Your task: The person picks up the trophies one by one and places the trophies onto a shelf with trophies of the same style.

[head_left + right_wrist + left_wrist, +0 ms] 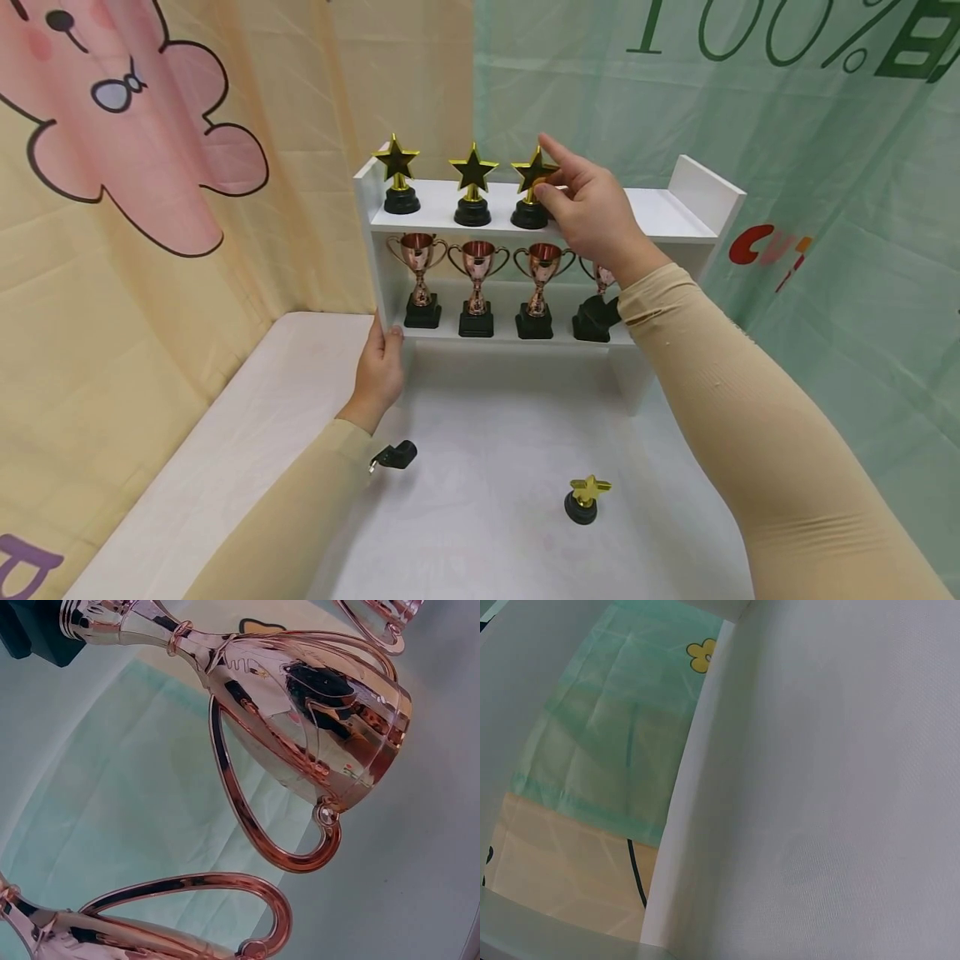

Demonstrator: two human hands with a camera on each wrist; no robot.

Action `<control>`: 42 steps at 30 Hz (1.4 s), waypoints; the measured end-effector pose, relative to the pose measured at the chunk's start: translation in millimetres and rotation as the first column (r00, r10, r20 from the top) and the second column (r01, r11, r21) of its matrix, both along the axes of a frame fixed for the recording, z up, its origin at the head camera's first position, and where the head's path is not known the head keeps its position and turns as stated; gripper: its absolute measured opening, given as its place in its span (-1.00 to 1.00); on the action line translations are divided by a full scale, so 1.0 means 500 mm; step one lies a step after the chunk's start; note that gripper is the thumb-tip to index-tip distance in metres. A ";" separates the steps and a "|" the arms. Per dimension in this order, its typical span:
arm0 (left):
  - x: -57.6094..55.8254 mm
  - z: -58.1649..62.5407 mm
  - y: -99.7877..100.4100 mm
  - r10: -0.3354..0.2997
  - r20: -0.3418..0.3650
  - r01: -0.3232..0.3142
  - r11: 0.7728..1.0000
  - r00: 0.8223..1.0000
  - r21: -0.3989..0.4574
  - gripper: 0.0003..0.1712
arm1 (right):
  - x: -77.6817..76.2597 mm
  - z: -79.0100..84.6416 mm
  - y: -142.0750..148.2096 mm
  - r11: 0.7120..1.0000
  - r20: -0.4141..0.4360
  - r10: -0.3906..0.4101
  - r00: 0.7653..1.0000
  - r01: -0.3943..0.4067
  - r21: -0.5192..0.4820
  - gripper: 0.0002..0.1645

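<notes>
In the head view my right hand (596,204) pinches the right side of a gold star trophy (531,212), its index finger pointing up. That trophy is on the top board of a white shelf (442,218), beside two like it, a middle star trophy (472,212) and a left star trophy (401,200). My left hand (381,371) grips the shelf's left side panel, thumb in front. A fourth star trophy (582,507) stands on the table in front. Neither wrist view shows the fingers.
Rose-gold cup trophies (477,321) line the lower board; my right sleeve partly hides the rightmost. One cup (322,727) fills much of the right wrist view. The shelf stands on a white-covered table (480,533). Printed curtains (300,150) hang behind. A black wrist camera (397,455) is by my left sleeve.
</notes>
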State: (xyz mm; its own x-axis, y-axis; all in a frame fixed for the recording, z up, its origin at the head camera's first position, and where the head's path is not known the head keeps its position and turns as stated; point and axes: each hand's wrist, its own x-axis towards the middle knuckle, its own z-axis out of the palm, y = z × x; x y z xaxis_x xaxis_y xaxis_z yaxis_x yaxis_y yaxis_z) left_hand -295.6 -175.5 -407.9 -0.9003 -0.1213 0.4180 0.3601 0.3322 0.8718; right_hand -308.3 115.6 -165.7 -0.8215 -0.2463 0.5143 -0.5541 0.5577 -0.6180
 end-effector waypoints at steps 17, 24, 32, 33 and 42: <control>0.004 -0.009 -0.002 0.003 0.042 -0.002 1.000 0.999 -0.009 -0.32 | 0.005 -0.003 0.003 0.998 0.054 -0.010 0.998 0.013 -0.063 -0.23; 0.005 -0.007 -0.001 0.000 0.047 0.000 1.000 0.999 -0.010 -0.32 | 0.022 -0.002 0.019 0.998 0.079 -0.035 0.996 0.039 -0.045 -0.18; 0.002 -0.001 -0.001 0.002 0.030 -0.001 1.000 1.000 -0.015 -0.33 | 0.056 -0.017 0.054 0.996 0.015 -0.070 0.997 0.071 -0.053 -0.18; 0.002 -0.001 -0.001 0.002 0.027 -0.001 1.000 1.000 -0.015 -0.33 | 0.062 -0.020 0.058 0.996 0.008 -0.071 0.997 0.072 -0.053 -0.19; 0.001 -0.003 -0.001 -0.001 0.034 0.002 1.000 0.999 -0.025 -0.32 | 0.116 -0.059 0.099 0.998 -0.068 -0.049 0.997 0.051 0.034 -0.18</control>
